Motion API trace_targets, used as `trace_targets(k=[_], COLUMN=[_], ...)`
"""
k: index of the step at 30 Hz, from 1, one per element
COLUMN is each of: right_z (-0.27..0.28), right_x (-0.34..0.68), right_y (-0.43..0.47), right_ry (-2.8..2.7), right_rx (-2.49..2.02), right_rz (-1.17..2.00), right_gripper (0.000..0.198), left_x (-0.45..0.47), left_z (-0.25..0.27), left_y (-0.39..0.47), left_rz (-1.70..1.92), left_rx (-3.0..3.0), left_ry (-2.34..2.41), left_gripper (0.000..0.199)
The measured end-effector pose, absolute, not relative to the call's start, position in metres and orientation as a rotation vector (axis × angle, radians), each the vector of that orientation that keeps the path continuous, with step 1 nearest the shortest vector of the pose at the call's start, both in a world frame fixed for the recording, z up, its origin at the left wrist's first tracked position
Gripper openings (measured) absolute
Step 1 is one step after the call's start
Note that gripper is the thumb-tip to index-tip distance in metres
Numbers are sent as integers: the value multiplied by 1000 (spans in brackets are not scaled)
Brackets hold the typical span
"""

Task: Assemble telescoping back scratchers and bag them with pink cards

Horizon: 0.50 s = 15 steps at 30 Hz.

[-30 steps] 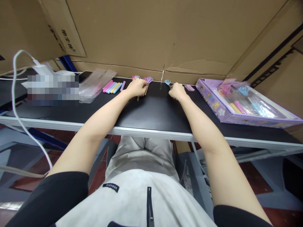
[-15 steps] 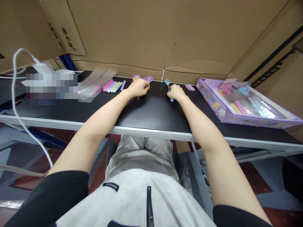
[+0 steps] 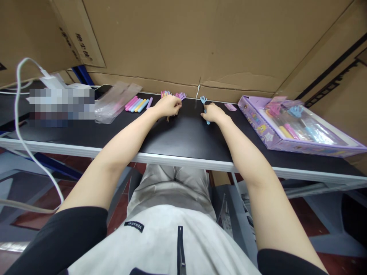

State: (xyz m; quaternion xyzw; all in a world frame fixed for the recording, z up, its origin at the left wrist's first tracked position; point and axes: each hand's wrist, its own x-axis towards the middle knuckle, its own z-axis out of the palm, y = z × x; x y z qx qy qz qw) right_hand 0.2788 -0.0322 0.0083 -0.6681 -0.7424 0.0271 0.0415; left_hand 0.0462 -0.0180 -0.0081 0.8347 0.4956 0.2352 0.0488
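The lone claw [image 3: 203,99] is light blue, the bunched claws [image 3: 181,96] pink, yellow and purple. The tubes [image 3: 139,105] repeat these 4 colours. The tabletop [image 3: 189,137] is black, the box [image 3: 258,124] printed purple.

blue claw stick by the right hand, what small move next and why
Probably lift the right hand away: the blue claw stick appears to lie on the black table, claw toward the cardboard, blue handle toward the camera, though the grip is unclear.
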Motion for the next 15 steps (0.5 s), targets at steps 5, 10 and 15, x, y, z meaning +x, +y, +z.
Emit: trace_targets(k=[5, 10, 15], right_z=[8, 5, 1], right_x=[274, 274, 276], right_y=[-39, -39, -31], right_ry=[-2406, -2455, -2484], right_rx=[-2041, -2027, -2020], right_rz=[47, -28, 16], right_gripper=[59, 59, 58], left_x=[33, -17, -74], left_z=[4, 21, 12], left_y=[-20, -18, -18], left_rz=[788, 1055, 1127], left_rx=[2463, 2137, 1585], left_ry=[1711, 1997, 2327], left_gripper=[22, 41, 80])
